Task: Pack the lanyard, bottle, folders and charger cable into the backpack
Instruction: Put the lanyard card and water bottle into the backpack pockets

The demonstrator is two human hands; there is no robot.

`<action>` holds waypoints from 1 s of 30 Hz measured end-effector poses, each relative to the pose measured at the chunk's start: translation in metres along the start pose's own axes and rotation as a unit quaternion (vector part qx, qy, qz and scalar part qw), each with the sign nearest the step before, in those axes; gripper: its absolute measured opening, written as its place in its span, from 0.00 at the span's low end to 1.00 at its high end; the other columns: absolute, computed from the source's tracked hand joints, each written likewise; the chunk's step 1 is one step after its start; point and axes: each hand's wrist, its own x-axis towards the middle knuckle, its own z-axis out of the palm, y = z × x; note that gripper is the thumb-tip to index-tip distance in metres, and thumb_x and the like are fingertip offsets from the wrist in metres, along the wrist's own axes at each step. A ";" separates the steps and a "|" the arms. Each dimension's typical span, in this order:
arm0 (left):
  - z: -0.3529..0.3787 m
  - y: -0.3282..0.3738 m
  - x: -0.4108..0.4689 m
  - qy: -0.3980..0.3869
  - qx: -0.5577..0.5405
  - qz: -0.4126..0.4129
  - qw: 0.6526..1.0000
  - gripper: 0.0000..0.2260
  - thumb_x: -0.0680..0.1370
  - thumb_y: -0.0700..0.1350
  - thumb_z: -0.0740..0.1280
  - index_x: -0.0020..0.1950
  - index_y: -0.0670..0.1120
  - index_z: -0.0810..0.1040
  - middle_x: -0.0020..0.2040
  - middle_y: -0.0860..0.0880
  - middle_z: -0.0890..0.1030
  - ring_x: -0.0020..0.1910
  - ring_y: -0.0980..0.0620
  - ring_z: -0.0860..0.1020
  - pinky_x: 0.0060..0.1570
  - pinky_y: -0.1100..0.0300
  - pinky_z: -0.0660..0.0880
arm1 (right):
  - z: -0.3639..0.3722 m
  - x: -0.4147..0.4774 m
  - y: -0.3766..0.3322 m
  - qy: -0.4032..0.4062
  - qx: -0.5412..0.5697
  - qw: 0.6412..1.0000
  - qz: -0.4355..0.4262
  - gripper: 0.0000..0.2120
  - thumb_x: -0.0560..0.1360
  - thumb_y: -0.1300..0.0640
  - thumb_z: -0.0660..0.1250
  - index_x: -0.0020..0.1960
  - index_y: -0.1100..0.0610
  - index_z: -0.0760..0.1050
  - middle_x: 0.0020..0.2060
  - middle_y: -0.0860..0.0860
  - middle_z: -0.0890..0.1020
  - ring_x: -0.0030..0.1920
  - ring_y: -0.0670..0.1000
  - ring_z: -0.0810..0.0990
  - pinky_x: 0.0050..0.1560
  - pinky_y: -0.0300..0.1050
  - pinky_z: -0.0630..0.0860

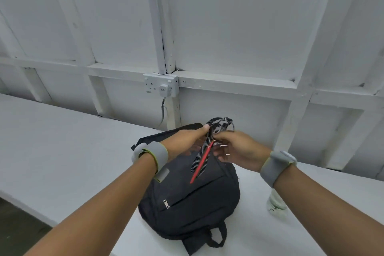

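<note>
A black backpack (187, 199) lies flat on the white table (62, 151), handle toward me. Above its far end both hands hold a black-and-white striped lanyard (218, 129) with a red strip hanging down over the bag. My left hand (185, 141) pinches the lanyard's bunched loops from the left. My right hand (239, 149) grips it from the right. A clear bottle (275, 201) lies on the table under my right forearm, mostly hidden. No folders or charger cable show on the table.
A white panelled wall runs behind the table, with a double socket (161, 87) holding a white plug and a grey cable dropping behind the table. The table's near-left edge (27, 206) borders dark floor.
</note>
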 end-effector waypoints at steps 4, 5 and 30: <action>-0.021 -0.023 0.005 -0.052 -0.058 0.007 0.997 0.26 0.71 0.69 0.67 0.60 0.52 0.77 0.58 0.48 0.82 0.51 0.49 0.82 0.60 0.46 0.77 | 0.019 0.015 0.013 0.041 0.094 0.994 0.023 0.09 0.79 0.55 0.64 0.41 0.56 0.76 0.32 0.51 0.78 0.31 0.47 0.76 0.33 0.39 0.70; -0.022 -0.025 0.004 -0.058 -0.056 0.013 0.997 0.28 0.69 0.68 0.69 0.62 0.52 0.75 0.59 0.48 0.81 0.53 0.49 0.82 0.60 0.45 0.77 | 0.019 0.015 0.015 0.053 0.105 0.993 0.029 0.09 0.79 0.54 0.64 0.42 0.56 0.76 0.33 0.50 0.79 0.32 0.47 0.77 0.33 0.38 0.70; -0.060 0.000 0.010 0.087 0.024 0.130 0.987 0.20 0.76 0.42 0.66 0.67 0.54 0.72 0.47 0.47 0.80 0.41 0.53 0.76 0.40 0.64 0.72 | 0.023 0.027 0.008 0.214 -0.265 0.935 -0.103 0.28 0.75 0.60 0.66 0.74 0.52 0.67 0.72 0.49 0.70 0.68 0.50 0.71 0.64 0.43 0.68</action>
